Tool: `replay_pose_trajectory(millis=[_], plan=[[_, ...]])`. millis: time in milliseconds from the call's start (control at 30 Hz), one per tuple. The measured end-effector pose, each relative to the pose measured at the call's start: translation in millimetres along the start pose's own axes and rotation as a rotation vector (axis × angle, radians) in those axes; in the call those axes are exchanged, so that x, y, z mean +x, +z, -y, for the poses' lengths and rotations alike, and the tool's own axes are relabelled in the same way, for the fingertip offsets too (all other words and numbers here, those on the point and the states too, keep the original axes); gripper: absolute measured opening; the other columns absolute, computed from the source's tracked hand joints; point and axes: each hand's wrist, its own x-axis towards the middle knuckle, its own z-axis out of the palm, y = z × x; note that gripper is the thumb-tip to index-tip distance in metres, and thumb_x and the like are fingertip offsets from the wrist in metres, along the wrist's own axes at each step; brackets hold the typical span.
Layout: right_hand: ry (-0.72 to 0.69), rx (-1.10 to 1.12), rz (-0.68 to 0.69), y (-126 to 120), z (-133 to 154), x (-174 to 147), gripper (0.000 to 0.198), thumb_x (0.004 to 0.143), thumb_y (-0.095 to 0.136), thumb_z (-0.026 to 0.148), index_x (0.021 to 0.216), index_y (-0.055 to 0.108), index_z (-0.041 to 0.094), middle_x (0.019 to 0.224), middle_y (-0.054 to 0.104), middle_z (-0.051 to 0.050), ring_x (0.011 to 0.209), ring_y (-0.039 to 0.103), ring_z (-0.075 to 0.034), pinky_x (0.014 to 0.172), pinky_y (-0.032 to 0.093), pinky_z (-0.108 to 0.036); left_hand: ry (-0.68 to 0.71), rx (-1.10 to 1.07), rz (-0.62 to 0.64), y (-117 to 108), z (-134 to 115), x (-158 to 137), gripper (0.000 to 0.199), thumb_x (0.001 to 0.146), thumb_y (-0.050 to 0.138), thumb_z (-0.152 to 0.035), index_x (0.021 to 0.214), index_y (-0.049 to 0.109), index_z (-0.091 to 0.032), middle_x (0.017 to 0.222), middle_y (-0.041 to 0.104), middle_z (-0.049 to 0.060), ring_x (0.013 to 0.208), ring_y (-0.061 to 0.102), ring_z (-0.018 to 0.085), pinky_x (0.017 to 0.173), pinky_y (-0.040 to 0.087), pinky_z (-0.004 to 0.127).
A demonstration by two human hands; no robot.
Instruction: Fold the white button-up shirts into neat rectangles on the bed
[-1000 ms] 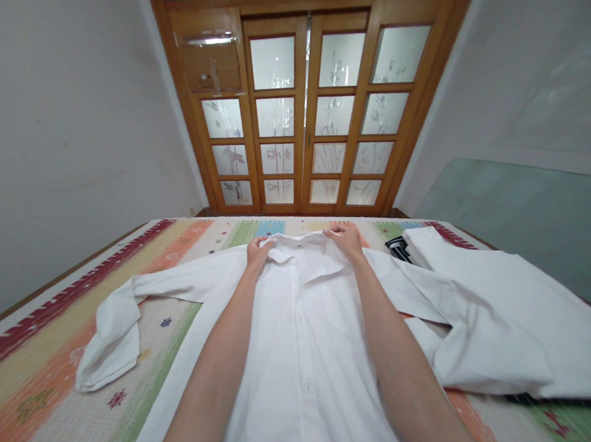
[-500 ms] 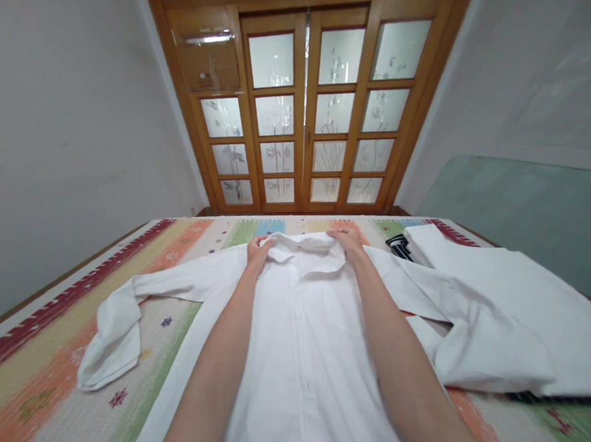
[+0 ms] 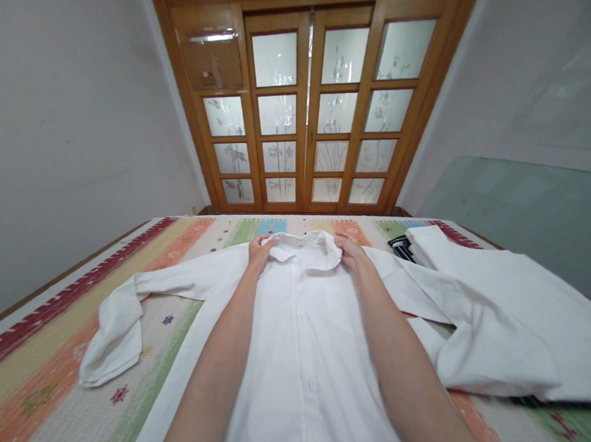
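A white long-sleeved shirt (image 3: 302, 334) lies front up on the patterned cloth, its button strip running down the middle. My left hand (image 3: 260, 251) is closed on the left end of the collar (image 3: 302, 247). At the collar's right end, my right hand (image 3: 350, 247) grips it too, with fingers bent round the edge. The collar stands slightly raised between both hands. To the left, one sleeve (image 3: 118, 318) stretches out and folds down toward me. The other sleeve (image 3: 472, 330) lies bunched to the right, against more white cloth.
A striped, colourful cloth (image 3: 183, 348) covers the surface. Folded white fabric (image 3: 535, 293) lies at the right, with a black striped piece (image 3: 401, 248) beside it. A pale green panel (image 3: 520, 214) leans by the right wall. Wooden glazed doors (image 3: 303, 114) stand beyond the far edge.
My right hand has shifted slightly at the collar, and the collar's right end has curled up and inward. My left hand keeps its place.
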Motion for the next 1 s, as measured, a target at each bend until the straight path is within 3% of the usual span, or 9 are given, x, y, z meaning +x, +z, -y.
replay_pose_trajectory(millis=[167,300,400,533,633,800,900,1000], plan=[[-0.108,-0.239,-0.064,1.4,-11.2,-1.0,0.016,0.058,0.06,0.014,0.071,0.058,0.022,0.056,0.057,0.003,0.06,0.059,-0.019,0.061,0.051,-0.032,0.022,0.03,-0.024,0.9,-0.3,-0.1,0.032,0.055,0.08,-0.036,0.078,0.07,-0.015,0.073,0.068,0.003,0.072,0.062,0.017,0.066,0.048,0.026],[-0.235,-0.431,-0.174,1.8,-6.7,-0.5,0.011,0.059,0.054,0.012,0.058,0.061,0.021,0.068,0.062,-0.006,0.09,0.059,-0.027,0.09,0.045,-0.041,0.031,0.082,-0.032,1.2,-0.5,-0.5,0.029,0.059,0.079,-0.037,0.077,0.07,-0.016,0.072,0.067,0.002,0.072,0.061,0.017,0.068,0.047,0.026],[-0.486,-0.713,-0.213,6.7,-0.4,-2.3,0.019,0.069,0.05,0.015,0.07,0.069,0.018,0.086,0.065,-0.011,0.1,0.055,-0.028,0.099,0.038,-0.044,0.045,0.093,-0.025,1.5,0.6,0.0,0.027,0.061,0.077,-0.036,0.078,0.07,-0.016,0.075,0.068,0.003,0.073,0.061,0.018,0.07,0.047,0.027],[-0.653,-0.927,-0.076,13.1,-0.7,-6.8,0.022,0.074,0.057,0.022,0.089,0.072,0.019,0.095,0.067,-0.01,0.101,0.055,-0.027,0.098,0.039,-0.042,0.045,0.102,-0.034,2.3,2.7,1.2,0.027,0.062,0.076,-0.037,0.078,0.07,-0.016,0.076,0.068,0.003,0.075,0.061,0.018,0.07,0.047,0.027],[-0.629,-0.984,-0.036,10.0,-5.9,-7.9,0.027,0.073,0.057,0.014,0.094,0.072,0.021,0.096,0.069,-0.008,0.101,0.056,-0.025,0.096,0.041,-0.039,0.051,0.133,-0.054,2.3,2.9,0.7,0.027,0.064,0.076,-0.039,0.078,0.071,-0.017,0.074,0.068,0.003,0.073,0.061,0.018,0.069,0.046,0.026],[-0.485,-0.982,-0.165,-0.1,-13.4,-6.2,0.027,0.075,0.052,0.011,0.086,0.074,0.023,0.088,0.07,-0.008,0.091,0.061,-0.024,0.083,0.046,-0.034,0.063,0.2,-0.082,0.8,-3.0,-4.5,0.021,0.066,0.074,-0.038,0.07,0.069,-0.018,0.069,0.066,0.002,0.07,0.058,0.018,0.067,0.044,0.026],[-0.464,-0.958,-0.197,0.1,-14.5,-6.6,0.022,0.076,0.054,0.016,0.081,0.074,0.023,0.082,0.07,-0.008,0.085,0.062,-0.024,0.078,0.047,-0.033,0.076,0.239,-0.087,0.1,-8.1,-8.6,0.019,0.068,0.073,-0.037,0.065,0.068,-0.019,0.066,0.062,0.001,0.072,0.058,0.02,0.073,0.044,0.028],[-0.423,-0.96,-0.235,3.1,-10.1,-8.2,0.017,0.074,0.057,0.022,0.077,0.074,0.022,0.081,0.07,-0.009,0.085,0.063,-0.025,0.078,0.048,-0.034,0.15,0.321,-0.171,0.0,-11.4,-11.5,0.017,0.067,0.074,-0.034,0.064,0.068,-0.019,0.077,0.06,0.005,0.084,0.058,0.022,0.085,0.044,0.033]])
